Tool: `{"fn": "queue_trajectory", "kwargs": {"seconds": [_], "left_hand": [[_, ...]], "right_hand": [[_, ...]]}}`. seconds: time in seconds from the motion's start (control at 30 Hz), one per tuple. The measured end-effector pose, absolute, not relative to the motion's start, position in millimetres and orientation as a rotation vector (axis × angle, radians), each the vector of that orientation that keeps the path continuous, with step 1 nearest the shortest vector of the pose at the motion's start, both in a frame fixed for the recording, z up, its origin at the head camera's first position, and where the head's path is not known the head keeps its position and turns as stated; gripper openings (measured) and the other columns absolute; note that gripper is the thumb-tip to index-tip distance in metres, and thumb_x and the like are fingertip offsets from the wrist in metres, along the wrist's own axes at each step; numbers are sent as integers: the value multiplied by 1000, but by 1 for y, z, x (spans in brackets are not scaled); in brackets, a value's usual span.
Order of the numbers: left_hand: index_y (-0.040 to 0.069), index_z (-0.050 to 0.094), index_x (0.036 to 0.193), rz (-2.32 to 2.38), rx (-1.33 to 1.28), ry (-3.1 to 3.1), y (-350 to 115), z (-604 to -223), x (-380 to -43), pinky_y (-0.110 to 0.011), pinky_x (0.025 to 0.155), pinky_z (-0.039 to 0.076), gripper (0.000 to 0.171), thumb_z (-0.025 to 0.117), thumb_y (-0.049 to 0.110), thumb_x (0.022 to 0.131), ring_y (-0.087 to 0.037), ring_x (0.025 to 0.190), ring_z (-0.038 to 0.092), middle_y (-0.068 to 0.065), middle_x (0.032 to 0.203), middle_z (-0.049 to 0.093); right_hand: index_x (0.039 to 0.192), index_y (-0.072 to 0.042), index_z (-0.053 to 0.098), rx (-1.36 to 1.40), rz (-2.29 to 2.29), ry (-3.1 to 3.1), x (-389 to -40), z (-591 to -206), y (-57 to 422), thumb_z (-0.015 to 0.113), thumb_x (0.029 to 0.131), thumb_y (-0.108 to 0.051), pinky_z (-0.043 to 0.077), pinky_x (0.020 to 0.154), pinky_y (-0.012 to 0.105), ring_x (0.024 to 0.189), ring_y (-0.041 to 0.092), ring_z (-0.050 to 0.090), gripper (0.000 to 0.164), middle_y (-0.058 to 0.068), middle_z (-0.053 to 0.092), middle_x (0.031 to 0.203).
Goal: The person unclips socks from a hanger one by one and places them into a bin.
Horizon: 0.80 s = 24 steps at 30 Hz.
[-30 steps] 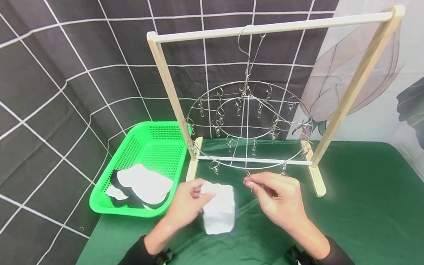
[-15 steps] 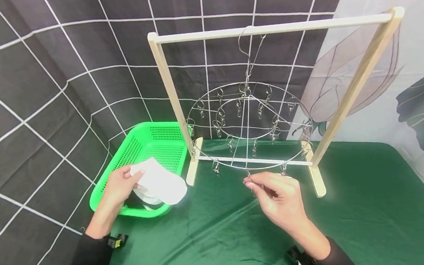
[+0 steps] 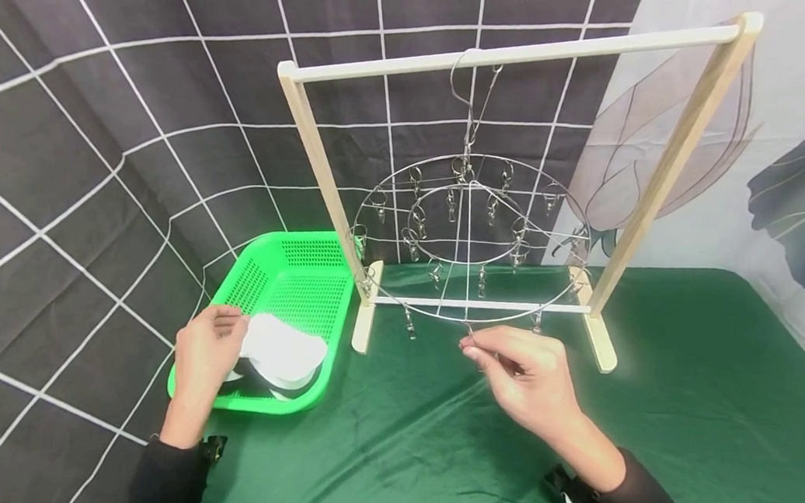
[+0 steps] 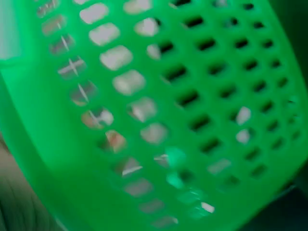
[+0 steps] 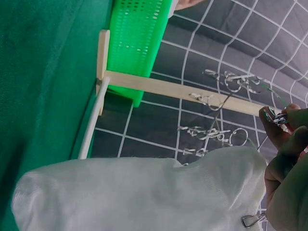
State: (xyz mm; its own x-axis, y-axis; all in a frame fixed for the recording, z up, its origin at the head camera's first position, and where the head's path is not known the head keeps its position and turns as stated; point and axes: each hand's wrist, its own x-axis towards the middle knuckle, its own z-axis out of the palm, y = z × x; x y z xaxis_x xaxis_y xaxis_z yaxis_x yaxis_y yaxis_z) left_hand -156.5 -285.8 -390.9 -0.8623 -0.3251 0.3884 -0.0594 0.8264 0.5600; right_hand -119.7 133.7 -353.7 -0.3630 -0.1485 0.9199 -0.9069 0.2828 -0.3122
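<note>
My left hand [image 3: 205, 351] is over the left side of the green basket [image 3: 345, 310]. Its thumb and fingertips come together at the edge of white sock fabric, most of that edge hidden by the hand. White socks [image 3: 283, 352] and black fabric [image 3: 260, 386] lie in the basket. My right hand [image 3: 527, 373] pinches a small metal clip [image 5: 275, 117] on the front of the round wire hanger [image 3: 468, 262]. In the right wrist view a white sock [image 5: 139, 192] hangs from another clip close by; my hand mostly hides it in the head view.
A wooden rack [image 3: 387, 65] carries the hanger, whose rings bear several dangling clips [image 3: 411, 326]. The rack stands on a green cloth [image 3: 685, 427] before a dark gridded backdrop [image 3: 175, 95]. The left wrist view is filled by the basket's perforated wall [image 4: 43, 139].
My left hand has carried a white sock left from beside the right hand to the basket; the sock, earlier spread out over it, no longer shows separately. The right hand has stayed at the clip.
</note>
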Motion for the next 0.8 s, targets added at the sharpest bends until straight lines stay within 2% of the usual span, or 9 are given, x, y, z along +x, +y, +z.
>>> {"fn": "queue_trajectory", "kwargs": {"seconds": [0.13,0.23,0.3,0.5,0.63,0.8], "left_hand": [[1,68,106,-620,28,-2383,-258,-381,-153,-54,77,49,26,66,18,86,-35,95,63,-19,101,71],[1,68,106,-572,-247,-2279,-224,-368,-149,-49,70,52,26,67,15,84,-31,91,62,-17,103,69],[1,68,105,-570,-451,-2185,-197,-359,-144,-47,70,54,27,67,13,82,-29,91,62,-16,103,70],[-5,68,104,-580,-996,-1872,-117,-331,-131,-44,85,56,29,69,8,78,-30,100,63,-18,102,70],[-4,69,103,-508,-1131,-1804,-84,-322,-129,-38,84,57,27,70,8,79,-27,99,64,-15,101,70],[3,72,102,-433,-1103,-1862,-65,-328,-131,-33,76,59,22,67,6,81,-22,93,64,-10,100,68]], "right_hand": [[77,-3,75,978,1148,-1724,-122,-356,133,79,59,11,36,40,14,49,5,48,24,10,73,70],[77,-3,75,984,1136,-1723,-122,-356,133,79,59,11,35,40,14,49,4,48,24,9,73,69],[77,-3,75,985,1129,-1723,-121,-356,133,79,58,10,35,40,14,48,4,47,23,9,73,69],[77,-3,75,990,1115,-1729,-121,-356,132,79,59,10,36,39,15,49,5,49,23,9,73,70],[79,-3,75,995,1110,-1732,-124,-360,134,79,60,9,37,40,14,51,6,50,22,9,73,71],[79,-4,76,988,1082,-1750,-126,-366,134,80,62,6,36,40,15,51,5,49,20,8,73,72]]}}
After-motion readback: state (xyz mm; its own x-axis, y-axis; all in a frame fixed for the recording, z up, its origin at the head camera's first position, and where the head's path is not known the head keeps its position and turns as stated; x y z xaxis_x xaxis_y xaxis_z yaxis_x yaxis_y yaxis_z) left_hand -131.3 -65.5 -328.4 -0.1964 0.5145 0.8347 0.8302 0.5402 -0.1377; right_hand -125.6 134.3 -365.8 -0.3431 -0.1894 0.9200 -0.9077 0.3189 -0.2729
